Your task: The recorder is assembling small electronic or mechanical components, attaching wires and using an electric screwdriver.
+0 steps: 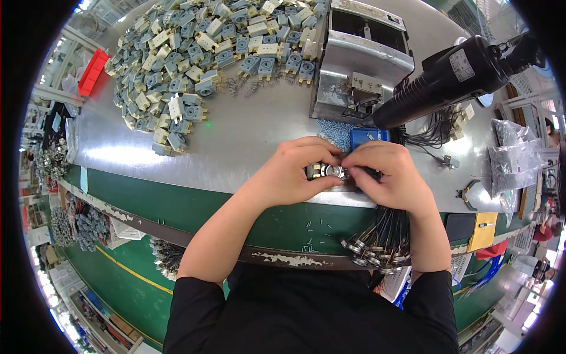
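Observation:
My left hand [293,172] grips a small dark block with a round metal face and brass-coloured tabs [328,171], thumb below and fingers above. Against the block's right side, the fingertips of my right hand [390,174] are pinched together; what lies between them is hidden. Black wires ending in round metal discs [377,255] run down below my right hand and over the table's front edge. Just beyond my hands lie a heap of small screws [335,134] and a blue tray [369,137].
A big pile of grey and cream blocks [194,56] covers the back left, with loose springs [252,87] beside it. A metal fixture [359,71] and a black cylindrical tool [451,79] stand behind my hands. Pliers [469,194] and plastic bags [513,156] lie at right.

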Motion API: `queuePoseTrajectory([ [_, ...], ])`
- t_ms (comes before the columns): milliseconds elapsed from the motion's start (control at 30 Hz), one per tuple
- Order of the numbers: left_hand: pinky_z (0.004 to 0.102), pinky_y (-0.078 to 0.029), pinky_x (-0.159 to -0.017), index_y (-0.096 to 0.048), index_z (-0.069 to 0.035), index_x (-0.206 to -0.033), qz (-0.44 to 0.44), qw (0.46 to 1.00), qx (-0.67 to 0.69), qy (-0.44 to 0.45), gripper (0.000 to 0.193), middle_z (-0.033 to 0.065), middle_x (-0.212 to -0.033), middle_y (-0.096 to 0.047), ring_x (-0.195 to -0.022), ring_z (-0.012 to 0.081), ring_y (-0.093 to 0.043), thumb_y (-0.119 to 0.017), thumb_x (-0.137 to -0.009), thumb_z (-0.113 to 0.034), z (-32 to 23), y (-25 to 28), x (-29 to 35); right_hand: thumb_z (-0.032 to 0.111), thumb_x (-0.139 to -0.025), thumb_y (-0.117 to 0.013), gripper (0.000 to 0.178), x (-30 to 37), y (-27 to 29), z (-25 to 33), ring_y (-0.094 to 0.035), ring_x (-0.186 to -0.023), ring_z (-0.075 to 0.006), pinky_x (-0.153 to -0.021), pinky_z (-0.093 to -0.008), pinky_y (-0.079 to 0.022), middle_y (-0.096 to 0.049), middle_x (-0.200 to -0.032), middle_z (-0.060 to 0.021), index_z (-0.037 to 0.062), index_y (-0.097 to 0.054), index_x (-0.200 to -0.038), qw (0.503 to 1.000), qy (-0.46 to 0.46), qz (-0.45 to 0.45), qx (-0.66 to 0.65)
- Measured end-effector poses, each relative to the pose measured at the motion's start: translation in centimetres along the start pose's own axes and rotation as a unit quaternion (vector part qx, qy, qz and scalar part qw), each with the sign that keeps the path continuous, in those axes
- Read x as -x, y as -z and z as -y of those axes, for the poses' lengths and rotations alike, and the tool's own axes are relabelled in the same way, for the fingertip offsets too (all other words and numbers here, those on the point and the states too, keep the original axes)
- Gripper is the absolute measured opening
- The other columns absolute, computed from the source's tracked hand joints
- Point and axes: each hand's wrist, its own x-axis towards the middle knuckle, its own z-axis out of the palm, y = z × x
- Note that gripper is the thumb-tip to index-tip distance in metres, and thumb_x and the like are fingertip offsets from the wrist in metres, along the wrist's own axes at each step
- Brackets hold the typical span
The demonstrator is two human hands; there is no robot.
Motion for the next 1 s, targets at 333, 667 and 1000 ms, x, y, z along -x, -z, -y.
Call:
queuePoseTrajectory([
  [333,0.0412,-0.058,-0.093,-0.074,-0.002,-0.102,0.009,1.0,0.002,0.023,0.033,0.0178,-0.115,-0.076,-0.107,0.0345,-0.074,-0.093,-0.078,-0.014,-0.6,0.2,0.0,-0.003,-0.086,-0.076,0.031,0.2,-1.1,0.3,-0.08,-0.097,-0.0239,-0.083,-0.0311,-0.061,-0.079,-0.096,-0.0125,-0.0016,-0.067,-0.116,0.988,-0.134,-0.049,-0.065],
  [667,0.041,-0.058,-0.097,-0.08,-0.004,-0.109,0.017,1.0,-0.001,0.017,0.031,0.014,-0.118,-0.076,-0.109,0.0323,-0.074,-0.089,-0.079,-0.01,-0.9,0.1,-0.4,0.002,-0.083,-0.082,0.031,0.2,-0.1,0.7,-0.07,-0.074,-0.0243,-0.068,-0.0356,-0.054,-0.071,-0.083,-0.0093,-0.0002,-0.069,-0.11,0.982,-0.056,-0.054,0.172],
  [1000,0.041,-0.059,-0.095,-0.08,-0.004,-0.107,0.026,0.999,0.01,0.022,0.029,0.0148,-0.117,-0.076,-0.108,0.0327,-0.075,-0.088,-0.08,-0.009,-0.7,0.4,-0.3,0.068,-0.098,-0.065,0.094,-2.8,5.1,0.6,-0.07,-0.102,-0.03,-0.087,-0.0451,-0.054,-0.067,-0.103,-0.0168,0.0031,-0.033,-0.158,0.902,-0.009,-0.317,-0.292],
])
